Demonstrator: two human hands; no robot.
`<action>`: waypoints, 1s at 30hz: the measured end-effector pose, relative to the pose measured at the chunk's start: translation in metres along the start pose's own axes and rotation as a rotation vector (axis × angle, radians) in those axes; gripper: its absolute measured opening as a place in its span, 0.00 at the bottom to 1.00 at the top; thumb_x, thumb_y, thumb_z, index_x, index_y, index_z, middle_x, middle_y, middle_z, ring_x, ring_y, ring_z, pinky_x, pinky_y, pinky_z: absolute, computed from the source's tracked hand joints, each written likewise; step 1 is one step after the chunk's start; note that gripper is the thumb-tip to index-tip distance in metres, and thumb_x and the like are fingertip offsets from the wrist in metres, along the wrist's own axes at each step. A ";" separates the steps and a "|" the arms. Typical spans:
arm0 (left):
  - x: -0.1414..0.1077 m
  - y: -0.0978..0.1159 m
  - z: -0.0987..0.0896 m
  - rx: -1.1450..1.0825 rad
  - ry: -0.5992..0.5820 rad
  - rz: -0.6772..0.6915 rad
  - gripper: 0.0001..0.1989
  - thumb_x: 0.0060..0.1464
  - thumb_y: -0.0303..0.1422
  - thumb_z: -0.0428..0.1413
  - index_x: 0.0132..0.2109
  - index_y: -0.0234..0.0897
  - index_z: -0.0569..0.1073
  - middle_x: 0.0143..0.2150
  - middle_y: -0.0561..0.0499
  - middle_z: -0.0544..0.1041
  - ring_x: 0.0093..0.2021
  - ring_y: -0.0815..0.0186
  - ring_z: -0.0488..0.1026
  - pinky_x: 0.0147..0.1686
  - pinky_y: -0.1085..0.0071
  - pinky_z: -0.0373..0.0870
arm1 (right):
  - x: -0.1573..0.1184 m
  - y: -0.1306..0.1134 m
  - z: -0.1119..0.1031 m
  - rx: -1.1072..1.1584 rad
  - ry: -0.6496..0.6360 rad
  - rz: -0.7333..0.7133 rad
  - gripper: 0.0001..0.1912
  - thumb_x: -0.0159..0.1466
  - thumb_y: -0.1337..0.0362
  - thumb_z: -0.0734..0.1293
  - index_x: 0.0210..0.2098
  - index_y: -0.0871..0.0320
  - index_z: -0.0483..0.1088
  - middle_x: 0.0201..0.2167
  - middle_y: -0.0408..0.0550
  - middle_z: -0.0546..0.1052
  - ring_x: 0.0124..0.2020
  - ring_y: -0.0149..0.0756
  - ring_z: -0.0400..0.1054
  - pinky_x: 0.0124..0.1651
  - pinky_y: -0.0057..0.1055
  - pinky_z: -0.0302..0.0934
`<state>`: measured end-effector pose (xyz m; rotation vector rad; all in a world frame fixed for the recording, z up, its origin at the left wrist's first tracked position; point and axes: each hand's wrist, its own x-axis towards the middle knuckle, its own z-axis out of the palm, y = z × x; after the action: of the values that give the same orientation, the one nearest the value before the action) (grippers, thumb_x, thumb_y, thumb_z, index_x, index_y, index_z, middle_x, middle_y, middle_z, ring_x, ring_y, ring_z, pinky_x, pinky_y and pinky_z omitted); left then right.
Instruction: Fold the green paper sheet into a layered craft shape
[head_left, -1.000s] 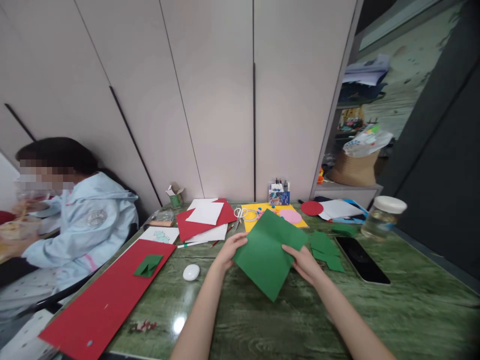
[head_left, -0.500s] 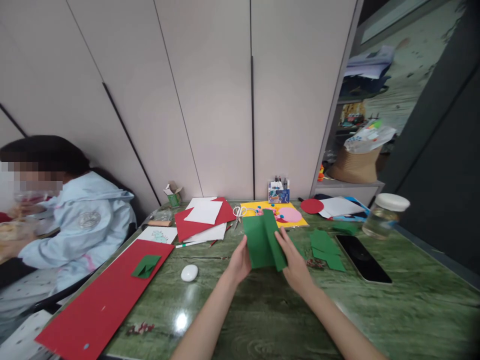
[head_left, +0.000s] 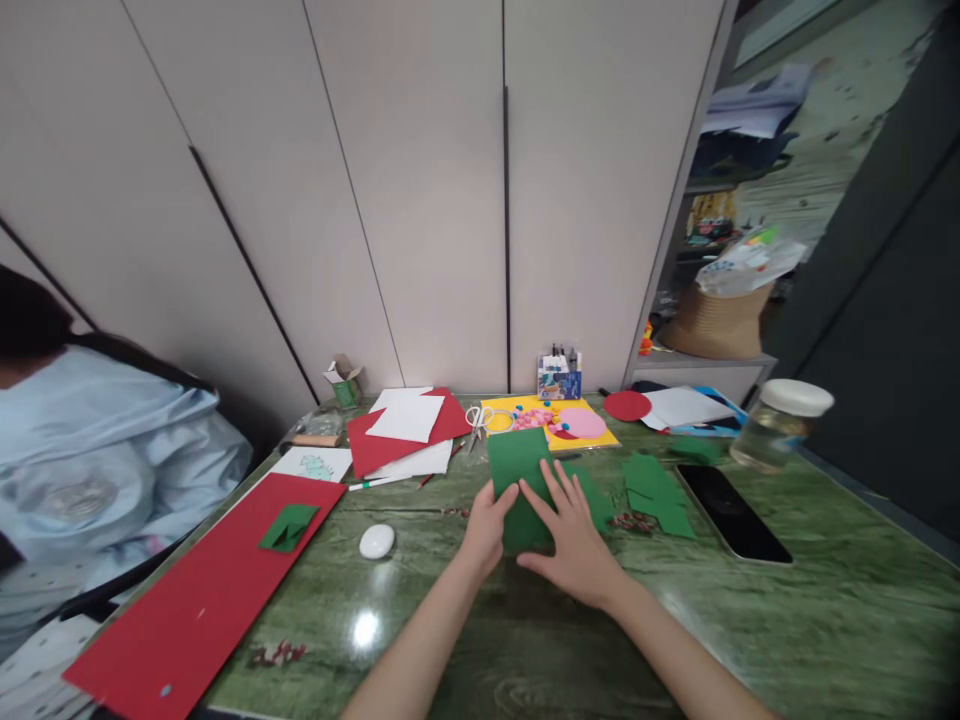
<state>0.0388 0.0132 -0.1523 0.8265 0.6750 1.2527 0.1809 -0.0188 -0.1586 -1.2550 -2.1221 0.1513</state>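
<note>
A sheet of green paper [head_left: 517, 458], folded over on itself, is held up over the table in front of me. My left hand [head_left: 484, 530] grips its left edge, thumb on the front. Across the lower right of the sheet lies my right hand [head_left: 566, 530], its fingers spread against the paper. Several cut green paper pieces [head_left: 656, 495] rest to the right of my hands. Another green sheet [head_left: 592, 495] is partly hidden behind the held one. On the left, a small folded green paper [head_left: 289, 527] sits on a long red card [head_left: 202, 600].
Scissors [head_left: 477, 420] lie by a yellow sheet [head_left: 499, 408] bearing pink and blue bits. A phone [head_left: 731, 512] and a lidded jar [head_left: 776, 430] stand at right. A white oval object [head_left: 376, 541] is at left, and a person [head_left: 97, 470] sits beyond the red card.
The green paper's raised right flap has been folded down flat. My right hand has moved from the flap's edge onto the sheet and spread. The person at left has shifted further left in view.
</note>
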 end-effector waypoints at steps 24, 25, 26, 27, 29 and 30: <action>0.003 -0.012 -0.009 0.189 -0.236 -0.107 0.20 0.49 0.32 0.59 0.50 0.34 0.73 0.48 0.43 0.76 0.48 0.54 0.71 0.50 0.59 0.64 | 0.020 0.040 -0.019 1.082 0.326 0.688 0.16 0.44 0.53 0.74 0.21 0.57 0.68 0.14 0.40 0.69 0.22 0.35 0.65 0.24 0.29 0.59; 0.003 -0.012 -0.009 0.183 -0.239 -0.111 0.20 0.49 0.32 0.59 0.51 0.34 0.72 0.48 0.43 0.76 0.48 0.54 0.71 0.51 0.59 0.64 | 0.020 0.041 -0.019 1.078 0.332 0.689 0.16 0.45 0.53 0.74 0.21 0.57 0.67 0.14 0.40 0.68 0.22 0.35 0.65 0.24 0.28 0.59; 0.003 -0.012 -0.009 0.179 -0.242 -0.115 0.20 0.49 0.32 0.59 0.51 0.34 0.72 0.48 0.43 0.76 0.48 0.54 0.71 0.51 0.59 0.64 | 0.019 0.041 -0.019 1.076 0.336 0.689 0.16 0.45 0.53 0.74 0.21 0.57 0.67 0.14 0.40 0.68 0.22 0.35 0.65 0.24 0.28 0.58; 0.003 -0.012 -0.008 0.175 -0.244 -0.119 0.20 0.50 0.32 0.59 0.51 0.34 0.72 0.49 0.43 0.76 0.47 0.54 0.72 0.51 0.59 0.64 | 0.019 0.041 -0.019 1.075 0.340 0.689 0.16 0.45 0.53 0.73 0.20 0.57 0.67 0.14 0.40 0.68 0.22 0.35 0.65 0.24 0.29 0.58; 0.003 -0.012 -0.007 0.168 -0.247 -0.128 0.20 0.50 0.32 0.59 0.52 0.34 0.72 0.49 0.43 0.76 0.47 0.55 0.72 0.51 0.58 0.63 | 0.019 0.042 -0.019 1.075 0.342 0.690 0.16 0.46 0.54 0.73 0.20 0.57 0.67 0.14 0.39 0.67 0.22 0.35 0.64 0.24 0.29 0.58; 0.003 -0.012 -0.006 0.166 -0.246 -0.131 0.20 0.50 0.32 0.59 0.52 0.34 0.72 0.48 0.43 0.76 0.47 0.55 0.72 0.51 0.59 0.63 | 0.019 0.042 -0.019 1.075 0.343 0.692 0.15 0.46 0.54 0.73 0.20 0.57 0.66 0.14 0.39 0.67 0.22 0.35 0.64 0.25 0.29 0.58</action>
<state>0.0409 0.0160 -0.1662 1.0371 0.6281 0.9668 0.2171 0.0150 -0.1519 -1.1170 -0.9343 1.1077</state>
